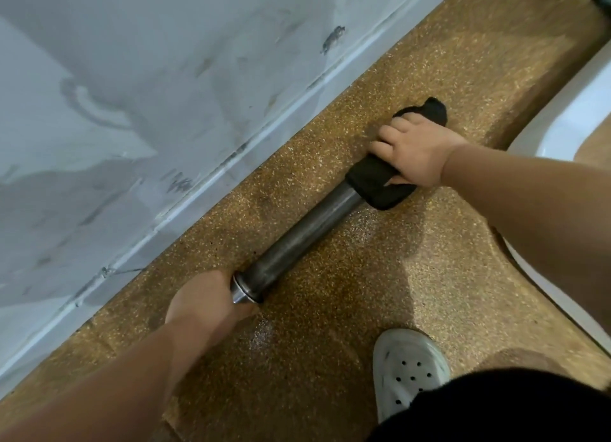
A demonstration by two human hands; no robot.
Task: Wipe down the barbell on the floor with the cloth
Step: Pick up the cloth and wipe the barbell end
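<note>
Barbell (304, 230) lay on the speckled brown floor (330, 392), running diagonally, near the wall (132, 111) and roughly parallel to its base; left hand (201, 306) was curled round the bar just behind the steel collar (243, 289), holding it steady; right hand (416, 150) was wrapped over the black cloth (373, 183), fingers clamped round cloth and bar together at the far end of the thick sleeve; part of the cloth poked out beyond the knuckles; bare dark metal showed between the two hands. Risks as judged: the bar is round and could roll toward the wall or toward the white shoe (406, 369) if the left hand's hold slackened during a stroke; the cloth could bunch or slide off the bar if the grip was too loose, leaving only the top wiped and the underside against the floor missed; a fast pull toward the collar could jam the fingers against its edge; knuckles might scrape the rough floor since the bar sat so low; shiny patches on the floor beside the bar might be damp, cannot tell, and could let the shoe slip.
</note>
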